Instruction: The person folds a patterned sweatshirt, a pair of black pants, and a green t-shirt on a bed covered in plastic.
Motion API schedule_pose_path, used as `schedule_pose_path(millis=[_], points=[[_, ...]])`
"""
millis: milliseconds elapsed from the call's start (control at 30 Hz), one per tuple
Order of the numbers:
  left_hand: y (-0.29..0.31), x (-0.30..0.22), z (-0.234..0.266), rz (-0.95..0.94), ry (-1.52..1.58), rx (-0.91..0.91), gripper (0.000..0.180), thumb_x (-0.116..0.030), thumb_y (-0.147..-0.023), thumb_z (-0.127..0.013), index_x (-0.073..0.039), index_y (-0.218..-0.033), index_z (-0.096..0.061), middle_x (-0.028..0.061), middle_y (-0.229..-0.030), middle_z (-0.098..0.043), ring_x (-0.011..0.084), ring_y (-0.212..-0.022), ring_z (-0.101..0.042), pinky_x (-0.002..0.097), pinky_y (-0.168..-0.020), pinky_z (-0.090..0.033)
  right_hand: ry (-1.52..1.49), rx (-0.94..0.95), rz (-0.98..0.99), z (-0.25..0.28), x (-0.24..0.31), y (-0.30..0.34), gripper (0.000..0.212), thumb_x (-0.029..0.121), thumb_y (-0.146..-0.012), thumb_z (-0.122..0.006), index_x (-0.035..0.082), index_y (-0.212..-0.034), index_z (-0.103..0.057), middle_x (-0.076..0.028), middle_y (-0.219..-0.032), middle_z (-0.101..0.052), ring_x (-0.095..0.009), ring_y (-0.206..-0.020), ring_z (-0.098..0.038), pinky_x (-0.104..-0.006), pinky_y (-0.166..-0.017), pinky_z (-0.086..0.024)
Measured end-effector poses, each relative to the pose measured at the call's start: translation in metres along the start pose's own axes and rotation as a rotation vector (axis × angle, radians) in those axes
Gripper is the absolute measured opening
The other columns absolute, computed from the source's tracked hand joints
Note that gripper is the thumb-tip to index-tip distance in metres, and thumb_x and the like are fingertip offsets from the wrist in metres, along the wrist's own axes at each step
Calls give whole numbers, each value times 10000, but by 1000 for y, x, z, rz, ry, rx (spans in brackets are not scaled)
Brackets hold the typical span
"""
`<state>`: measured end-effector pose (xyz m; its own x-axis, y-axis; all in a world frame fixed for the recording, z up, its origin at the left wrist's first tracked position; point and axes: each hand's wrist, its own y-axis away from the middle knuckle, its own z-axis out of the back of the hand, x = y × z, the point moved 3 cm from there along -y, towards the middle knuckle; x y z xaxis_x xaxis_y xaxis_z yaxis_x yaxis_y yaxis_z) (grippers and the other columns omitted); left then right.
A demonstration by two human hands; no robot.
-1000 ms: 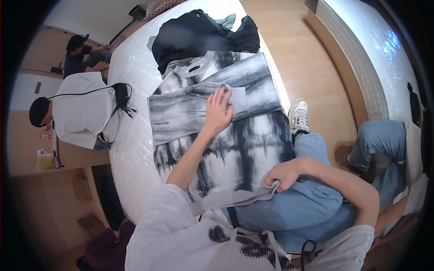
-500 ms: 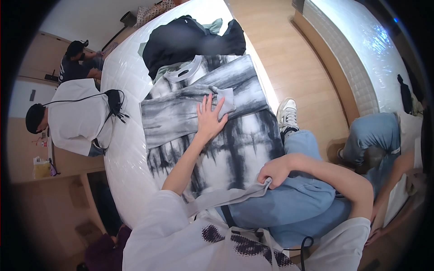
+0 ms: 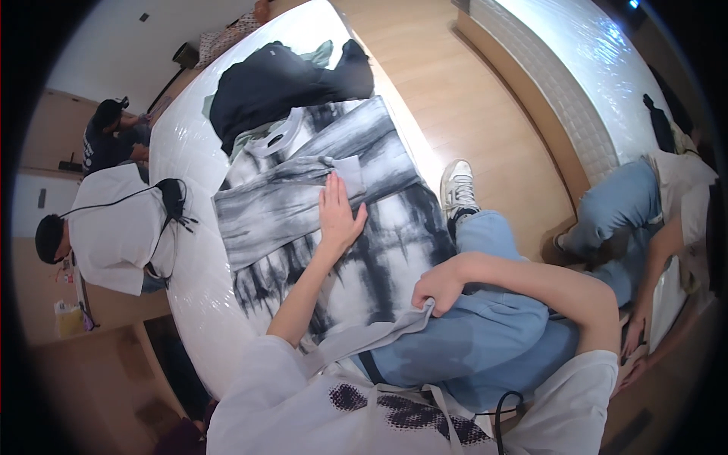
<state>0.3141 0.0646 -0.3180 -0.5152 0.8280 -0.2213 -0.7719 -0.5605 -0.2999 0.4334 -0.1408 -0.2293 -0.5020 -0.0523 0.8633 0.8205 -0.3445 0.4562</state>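
White table point(image 3: 193, 250) bears tie-dye garment point(image 3: 303, 205).

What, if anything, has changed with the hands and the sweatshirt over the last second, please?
Little changed. The left hand still presses flat on the folded sleeve of the tie-dye sweatshirt, and the right hand still grips its hem. The dark garment stayed put.

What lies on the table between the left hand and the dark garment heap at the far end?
In the head view, only the black-and-white tie-dye garment spans from the left hand to the dark garment heap: its folded sleeve with pale cuff, then its collar.
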Motion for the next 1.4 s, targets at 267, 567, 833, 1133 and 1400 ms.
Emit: schedule_pose_path(millis=[267,567,833,1133,1400], points=[[-3,-1,4,50,16,-43,749,-304,-715,-690,108,-1280,-422,279,-1372,-415,422,-1255,-402,502,-1060,-316,3,75,-48,1,0,-5,347,233,-737,-640,55,-1035,-644,-166,-963,-668,-321,-914,-618,-415,-780,-463],[-43,15,-5,77,247,-59,492,-269,-762,-666,25,-1150,-591,217,-993,-613,387,-949,-552,466,-866,-440,22,-98,58,-14,-19,2,346,232,-718,-651,53,-1014,-647,-167,-957,-672,-303,-932,-623,-430,-802,-465],[-43,90,11,197,560,223,262,-44,-939,-499,75,-1133,-630,199,-1092,-673,263,-980,-642,339,-917,-475,119,149,109,13,-24,-44,308,251,-800,-570,-13,-955,-604,-129,-860,-622,-237,-792,-553,-410,-738,-479],[-25,95,-26,-117,194,-59,321,-69,-939,-526,23,-1242,-578,225,-1177,-620,367,-1086,-589,368,-938,-446,86,66,-21,0,-37,-51,470,280,-760,-620,5,-1137,-566,-146,-1030,-608,-265,-912,-572,-417,-816,-488],[-17,110,-38,-18,-212,240,536,-245,-1006,-378,-113,-1508,-245,44,-1550,-294,278,-1447,-205,558,-1126,-136,75,111,-7,5,-38,-54,468,272,-751,-626,13,-1137,-575,-150,-1047,-609,-272,-933,-578,-416,-818,-494]])
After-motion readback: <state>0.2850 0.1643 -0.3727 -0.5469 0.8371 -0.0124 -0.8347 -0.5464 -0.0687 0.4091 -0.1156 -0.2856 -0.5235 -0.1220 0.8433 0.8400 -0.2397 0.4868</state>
